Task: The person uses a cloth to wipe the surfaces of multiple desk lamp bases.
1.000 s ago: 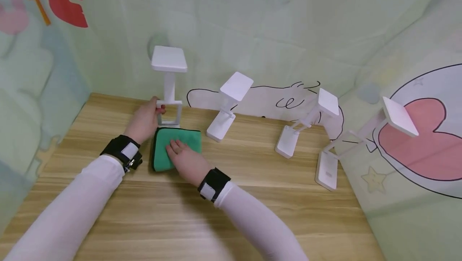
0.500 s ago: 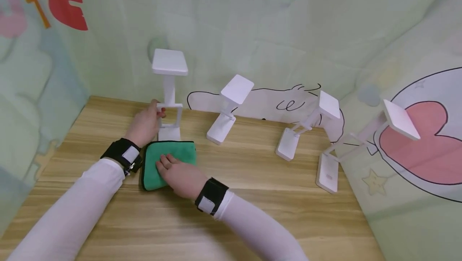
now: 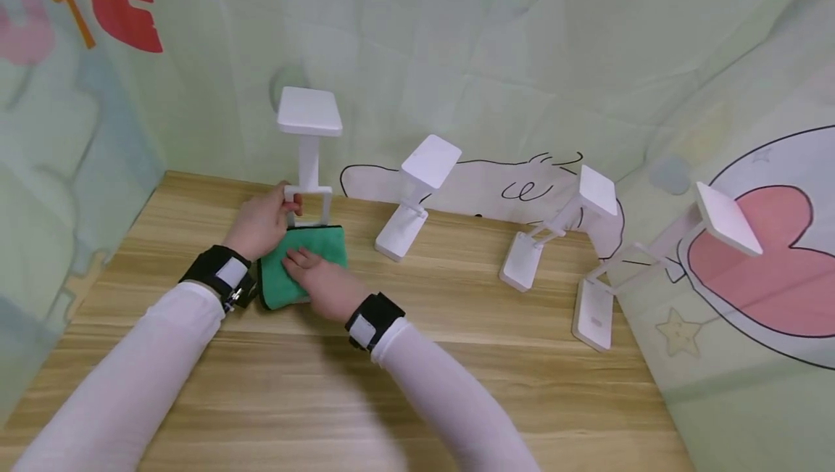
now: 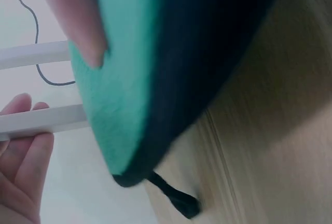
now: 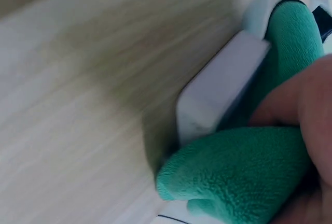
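Note:
A white desk lamp (image 3: 309, 111) with a square head stands at the back left of the table. My left hand (image 3: 256, 224) grips one side rod of its frame; the left wrist view shows fingers and thumb around the rod (image 4: 57, 120). In my right hand (image 3: 329, 287) is a folded green cloth (image 3: 326, 238) with dark edging, laid over the lamp's base. The right wrist view shows the cloth (image 5: 244, 169) bunched between thumb and fingers, with the white base (image 5: 220, 89) emerging beneath it. From the head view that base is mostly hidden.
Three more white lamps stand to the right: a near one (image 3: 417, 182), a farther one (image 3: 580, 211) and one at the table's right edge (image 3: 593, 312). A printed curtain (image 3: 457, 59) hangs behind the wooden table (image 3: 293, 399).
The right hand drew the cloth toward the person, baring the lamp's base, then pushed it back over the base. The left hand kept its grip on the lamp frame.

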{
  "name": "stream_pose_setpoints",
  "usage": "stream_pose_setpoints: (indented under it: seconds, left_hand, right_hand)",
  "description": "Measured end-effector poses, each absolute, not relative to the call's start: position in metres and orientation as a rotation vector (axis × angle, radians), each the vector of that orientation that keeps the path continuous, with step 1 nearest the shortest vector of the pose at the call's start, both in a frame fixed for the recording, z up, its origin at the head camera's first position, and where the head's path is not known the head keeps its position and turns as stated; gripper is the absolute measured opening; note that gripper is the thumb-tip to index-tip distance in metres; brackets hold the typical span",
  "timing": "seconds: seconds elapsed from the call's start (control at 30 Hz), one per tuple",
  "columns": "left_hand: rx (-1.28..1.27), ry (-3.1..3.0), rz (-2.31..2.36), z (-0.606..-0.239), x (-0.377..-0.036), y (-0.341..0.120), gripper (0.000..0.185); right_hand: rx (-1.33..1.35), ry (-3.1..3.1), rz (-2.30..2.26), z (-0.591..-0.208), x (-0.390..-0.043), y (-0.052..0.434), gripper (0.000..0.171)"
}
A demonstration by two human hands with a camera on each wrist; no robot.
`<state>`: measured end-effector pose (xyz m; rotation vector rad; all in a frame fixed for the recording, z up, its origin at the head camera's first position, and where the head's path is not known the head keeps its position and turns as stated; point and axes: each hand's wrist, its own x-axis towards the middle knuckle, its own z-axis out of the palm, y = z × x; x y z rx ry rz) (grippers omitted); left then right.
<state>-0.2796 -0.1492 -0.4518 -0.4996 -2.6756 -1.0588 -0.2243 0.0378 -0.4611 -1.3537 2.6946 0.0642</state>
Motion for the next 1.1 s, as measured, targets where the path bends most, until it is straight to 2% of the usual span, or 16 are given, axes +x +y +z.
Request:
stream_pose_setpoints:
  seconds: [0.33, 0.73, 0.93, 1.1]
  left_hand:
    - [-0.444, -2.691, -1.003, -0.452, -0.278, -0.142, 0.009]
    - [-0.445, -2.701, -1.079, -0.449, -0.275, -0.143, 0.011]
    - [-0.435, -2.721, -1.089, -0.447, -0.274, -0.143, 0.011]
    - [-0.443, -2.715, -1.086, -0.448, -0.274, -0.144, 0.009]
  right_hand:
    - [-1.266, 2.779, 0.131, -0.458, -0.216, 0.056, 0.064]
    - [-1.187, 2.747, 0.375, -0.441, -0.171, 0.062, 0.055]
    - [-1.299, 2.636, 0.362, -0.439, -0.161, 0.054, 0.055]
    - [-1.412, 2.594, 0.221, -0.444, -0.171, 0.047, 0.058]
